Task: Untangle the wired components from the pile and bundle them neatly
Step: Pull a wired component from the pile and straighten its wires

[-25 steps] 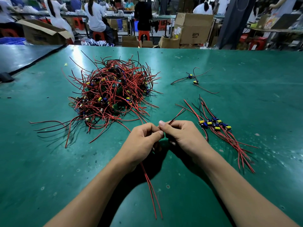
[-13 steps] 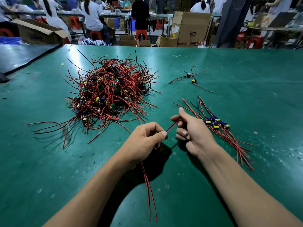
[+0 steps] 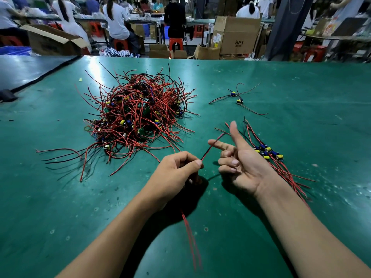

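Place: a factory assembly floor, as far as I can tell.
My bench: a long table [image 3: 301, 87] under a scuffed, speckled green mat.
Work on it: a tangled pile [image 3: 138, 115] of red and black wires with small parts, and a bunch [image 3: 269, 155] laid side by side on my right.
Behind: workers [image 3: 116, 21] with their backs to me, sitting on red stools [image 3: 120, 44] at more long benches [image 3: 200, 21].
Stock: cardboard boxes [image 3: 236, 37] on the floor, one open box [image 3: 50, 41], and a blue crate [image 3: 14, 50].

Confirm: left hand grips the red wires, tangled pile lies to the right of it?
Wrong side. The head view shows the tangled pile lying left of and beyond the left hand, which does grip the red wires.
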`<state>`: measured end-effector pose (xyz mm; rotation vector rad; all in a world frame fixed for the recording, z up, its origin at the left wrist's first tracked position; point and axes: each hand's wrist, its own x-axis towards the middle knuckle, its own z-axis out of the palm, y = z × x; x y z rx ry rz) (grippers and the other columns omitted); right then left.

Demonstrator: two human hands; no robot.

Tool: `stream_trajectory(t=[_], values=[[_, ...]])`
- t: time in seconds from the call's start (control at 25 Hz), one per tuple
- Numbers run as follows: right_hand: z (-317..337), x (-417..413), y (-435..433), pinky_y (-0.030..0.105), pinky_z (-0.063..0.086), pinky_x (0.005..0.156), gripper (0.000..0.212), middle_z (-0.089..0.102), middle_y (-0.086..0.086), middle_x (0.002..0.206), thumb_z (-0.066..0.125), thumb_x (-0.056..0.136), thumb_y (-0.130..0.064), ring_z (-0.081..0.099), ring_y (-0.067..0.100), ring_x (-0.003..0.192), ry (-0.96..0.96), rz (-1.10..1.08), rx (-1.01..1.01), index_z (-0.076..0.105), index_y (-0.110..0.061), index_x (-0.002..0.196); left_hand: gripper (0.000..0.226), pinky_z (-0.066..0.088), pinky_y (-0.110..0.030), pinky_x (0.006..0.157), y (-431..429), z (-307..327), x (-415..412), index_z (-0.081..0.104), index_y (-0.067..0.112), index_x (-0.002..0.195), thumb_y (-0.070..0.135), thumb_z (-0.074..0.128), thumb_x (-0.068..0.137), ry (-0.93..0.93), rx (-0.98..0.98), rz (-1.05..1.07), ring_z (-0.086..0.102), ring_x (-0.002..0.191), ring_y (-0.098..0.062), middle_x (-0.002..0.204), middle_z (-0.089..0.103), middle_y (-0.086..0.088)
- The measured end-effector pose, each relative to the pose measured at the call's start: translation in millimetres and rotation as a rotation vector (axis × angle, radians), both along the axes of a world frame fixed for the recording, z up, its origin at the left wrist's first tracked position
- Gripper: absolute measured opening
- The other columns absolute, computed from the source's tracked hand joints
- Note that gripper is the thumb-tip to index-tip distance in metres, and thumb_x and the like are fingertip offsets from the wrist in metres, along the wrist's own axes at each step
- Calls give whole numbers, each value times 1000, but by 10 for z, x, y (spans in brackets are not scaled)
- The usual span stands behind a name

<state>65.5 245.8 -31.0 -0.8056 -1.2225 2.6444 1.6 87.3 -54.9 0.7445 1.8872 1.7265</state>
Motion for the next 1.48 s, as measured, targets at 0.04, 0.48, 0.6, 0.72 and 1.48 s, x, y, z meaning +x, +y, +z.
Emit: stream_trajectory(t=[0.04,0.48,0.6,0.72,1.48], values=[[-6,-1,13,15,19,30,68,28,-7,54,57,82,-69,25,2,30,-2,-15,30,66,-5,104,13,44,-19,56,1,-4,1,64,3,87,12,60,94,-37,13,17,57,59,-19,59,63,-5],[-203,55,-152,23,42,59,17,67,6,71,77,87,-29,52,6,59,62,276,1060,77,-15,96,10,56,-30,55,-75,174,-105,59,8,92,16,55,96,-443,306,195,65,54,-22,68,68,-7],[-164,99,-196,29,48,73,21,74,9,84,82,80,-30,59,11,77,133,506,844,78,-19,98,11,56,-30,51,-128,211,-183,58,7,94,16,52,98,-513,395,297,68,58,-21,70,71,-8],[-143,135,-260,30,49,63,25,71,2,79,84,79,-32,55,14,68,139,591,804,75,-20,99,11,55,-26,47,-131,202,-206,55,6,96,15,50,100,-584,432,366,71,61,-19,72,73,-7],[11,127,-223,17,44,44,18,63,-1,64,71,83,-30,53,9,44,264,310,357,76,-17,70,19,49,-21,53,-139,155,-77,77,13,88,24,71,74,-541,396,-15,54,56,-10,75,62,-3]])
